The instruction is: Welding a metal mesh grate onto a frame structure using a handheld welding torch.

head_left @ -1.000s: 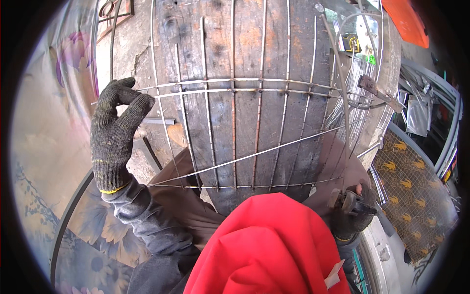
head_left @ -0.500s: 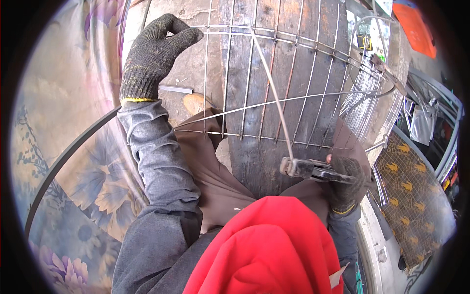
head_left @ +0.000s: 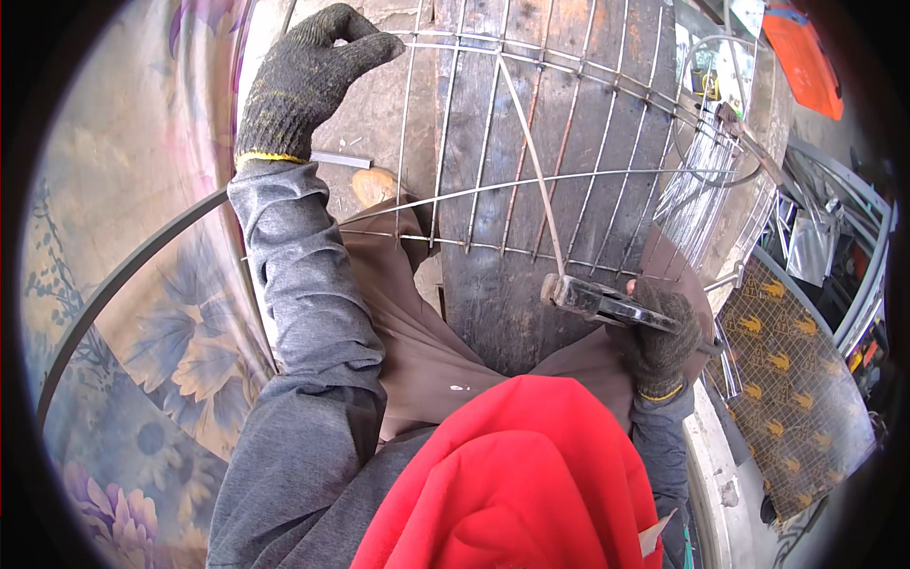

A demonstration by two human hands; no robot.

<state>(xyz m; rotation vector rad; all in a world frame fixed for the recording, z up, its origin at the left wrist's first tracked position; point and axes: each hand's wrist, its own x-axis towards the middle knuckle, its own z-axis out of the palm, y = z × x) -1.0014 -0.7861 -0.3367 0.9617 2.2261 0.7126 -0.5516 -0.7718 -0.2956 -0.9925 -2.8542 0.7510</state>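
Note:
My left hand [head_left: 305, 83], in a dark knitted glove with a yellow cuff edge, pinches the far left end of a wire grid [head_left: 512, 251] between thumb and fingers. The grid of thin metal rods lies over a scorched wooden board [head_left: 493, 308]. In my gloved right hand [head_left: 661, 339], low on the right, is a welding electrode holder [head_left: 595, 298]. A long pale welding rod [head_left: 534, 163] rises from its jaw and slants away to the left. The rod's tip is at the grid's far double crossbar; whether it touches cannot be told.
A bundle of loose metal rods [head_left: 700, 185] lies right of the board. Behind it are a looped cable [head_left: 675, 133] and an orange piece [head_left: 801, 62]. A patterned brown sheet [head_left: 782, 379] lies at the right. Flowered cloth [head_left: 142, 266] hangs at the left behind a dark curved bar [head_left: 133, 270].
The left hand and the grid's far edge sit slightly farther up and right in the picture. The right hand with the electrode holder sits a little higher. Both grips are unchanged.

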